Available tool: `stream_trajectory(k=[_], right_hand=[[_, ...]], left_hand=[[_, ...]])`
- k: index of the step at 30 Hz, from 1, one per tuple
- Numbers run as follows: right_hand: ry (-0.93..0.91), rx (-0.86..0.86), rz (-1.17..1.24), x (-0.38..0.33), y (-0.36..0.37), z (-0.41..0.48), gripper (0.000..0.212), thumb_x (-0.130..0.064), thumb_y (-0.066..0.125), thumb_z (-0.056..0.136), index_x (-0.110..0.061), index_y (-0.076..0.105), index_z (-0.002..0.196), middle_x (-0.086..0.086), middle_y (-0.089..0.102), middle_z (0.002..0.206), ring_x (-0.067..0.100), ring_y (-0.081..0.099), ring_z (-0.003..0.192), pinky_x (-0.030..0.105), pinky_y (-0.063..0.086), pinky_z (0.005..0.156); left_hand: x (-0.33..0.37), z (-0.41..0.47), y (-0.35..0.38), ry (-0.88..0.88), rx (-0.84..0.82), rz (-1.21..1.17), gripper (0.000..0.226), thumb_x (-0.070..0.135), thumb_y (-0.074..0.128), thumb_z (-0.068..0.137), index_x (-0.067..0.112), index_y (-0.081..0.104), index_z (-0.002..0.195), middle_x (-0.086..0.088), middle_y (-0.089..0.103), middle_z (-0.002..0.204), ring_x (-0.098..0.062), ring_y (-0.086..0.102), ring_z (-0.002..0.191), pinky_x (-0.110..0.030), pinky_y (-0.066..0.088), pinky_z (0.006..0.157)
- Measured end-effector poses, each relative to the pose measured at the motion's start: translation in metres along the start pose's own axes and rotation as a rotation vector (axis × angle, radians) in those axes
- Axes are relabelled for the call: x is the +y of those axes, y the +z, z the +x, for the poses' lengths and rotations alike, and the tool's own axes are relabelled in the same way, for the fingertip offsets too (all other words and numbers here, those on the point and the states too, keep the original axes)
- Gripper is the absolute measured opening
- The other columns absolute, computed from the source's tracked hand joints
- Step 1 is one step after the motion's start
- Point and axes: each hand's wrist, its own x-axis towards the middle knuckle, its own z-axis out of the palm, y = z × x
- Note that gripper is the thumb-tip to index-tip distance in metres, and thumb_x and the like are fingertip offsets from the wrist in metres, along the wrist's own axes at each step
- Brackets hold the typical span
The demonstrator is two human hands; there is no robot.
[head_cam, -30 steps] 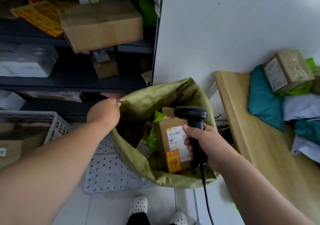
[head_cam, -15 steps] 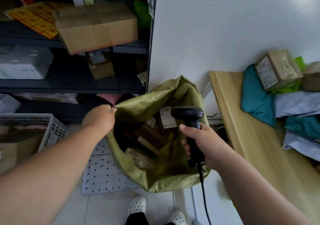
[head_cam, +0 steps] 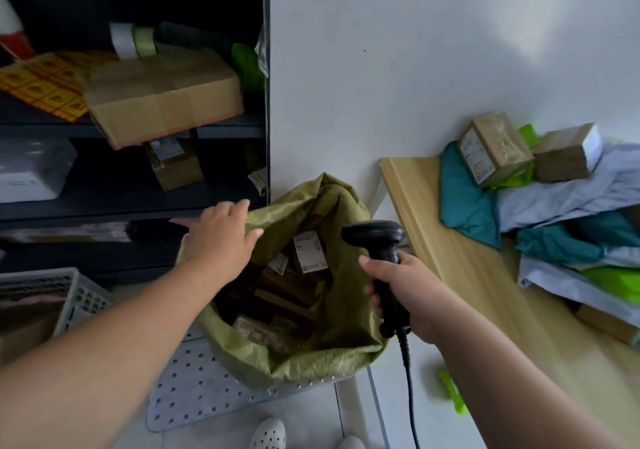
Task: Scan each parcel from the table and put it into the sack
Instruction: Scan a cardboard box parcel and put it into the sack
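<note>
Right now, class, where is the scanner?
In the head view the scanner is right of centre, gripped in the right hand over the right rim of the sack, left of the table.

left forearm (head_cam: 121,344) bare | right forearm (head_cam: 491,351) bare | 2 white perforated clogs (head_cam: 268,433)

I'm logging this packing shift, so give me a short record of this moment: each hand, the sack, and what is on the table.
left hand: fingers spread at the rim of the sack, holds nothing
right hand: grips the scanner by its handle, over the sack's mouth
sack: green, mouth open, beside the table
in sack: labelled boxes
on table: two cardboard boxes atop a pile of teal, pale blue and green soft bags
</note>
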Motion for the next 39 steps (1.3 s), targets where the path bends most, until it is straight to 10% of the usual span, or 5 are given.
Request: stream_trajectory(k=[11,22,33,39], right_hand=[[-0.115,0.204,0.153,-0.027,-0.088,-0.035,0.022,-0.021,0.07,0.09,-0.01,0.051,0.09,0.007,0.057,0.057,0.018,0.05,0.044,0.028,0.043,0.044],[-0.208,0.384,0.265,-0.053,-0.234,0.01,0.021,-0.023,0.069,0.091,-0.011,0.051,0.087,0.004,0.057,0.055,0.016,0.05,0.045,0.028,0.044,0.045],[-0.217,0.426,0.455,-0.061,-0.33,0.086,0.023,-0.026,0.071,0.089,-0.009,0.057,0.098,0.006,0.06,0.061,0.018,0.053,0.05,0.03,0.046,0.048],[-0.193,0.426,0.535,-0.048,-0.352,0.11,0.022,-0.025,0.07,0.09,-0.009,0.058,0.097,0.007,0.06,0.062,0.019,0.053,0.051,0.032,0.045,0.049]], left_hand=[[0.147,0.041,-0.03,0.399,-0.045,-0.064,0.068,0.054,0.044,0.093,0.02,0.024,0.149,-0.004,0.033,0.15,-0.025,0.032,0.136,-0.039,0.027,0.111],[0.33,0.118,-0.008,0.344,-0.217,-0.256,0.08,0.057,0.049,0.09,0.017,0.016,0.151,-0.01,0.028,0.152,-0.029,0.032,0.137,-0.041,0.033,0.107],[0.491,0.258,0.028,0.816,-0.046,0.53,0.097,0.004,0.051,0.084,0.026,-0.018,0.15,-0.005,-0.019,0.159,-0.03,-0.016,0.146,-0.048,0.004,0.117],[0.533,0.299,0.068,1.054,-0.103,0.821,0.086,0.012,0.044,0.09,0.027,-0.016,0.151,-0.003,-0.019,0.159,-0.028,-0.018,0.145,-0.052,-0.001,0.116]])
